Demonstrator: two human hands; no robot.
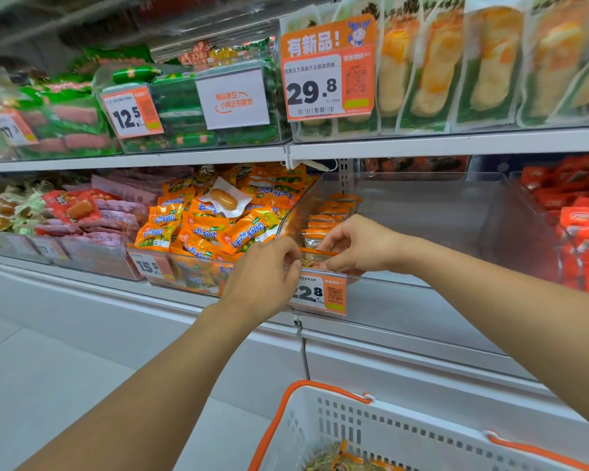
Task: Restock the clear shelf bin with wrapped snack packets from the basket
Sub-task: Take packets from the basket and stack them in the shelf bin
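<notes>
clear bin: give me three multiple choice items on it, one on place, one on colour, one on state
1. Where in the clear bin do the packets stand?
A. along its left wall
B. along its right wall
C. spread across the whole floor

2. What colour are the basket handles?
A. green
B. orange
C. black

3. What are the two hands doing?
A. both hang idle
B. both pinch one packet at the bin's front
C. one lifts the basket

Key:
1 A, the row sits against the left wall and the rest of the bin is bare.
2 B, orange handles run along the white rim.
3 B, the left hand and right hand pinch the packet between them.
</notes>
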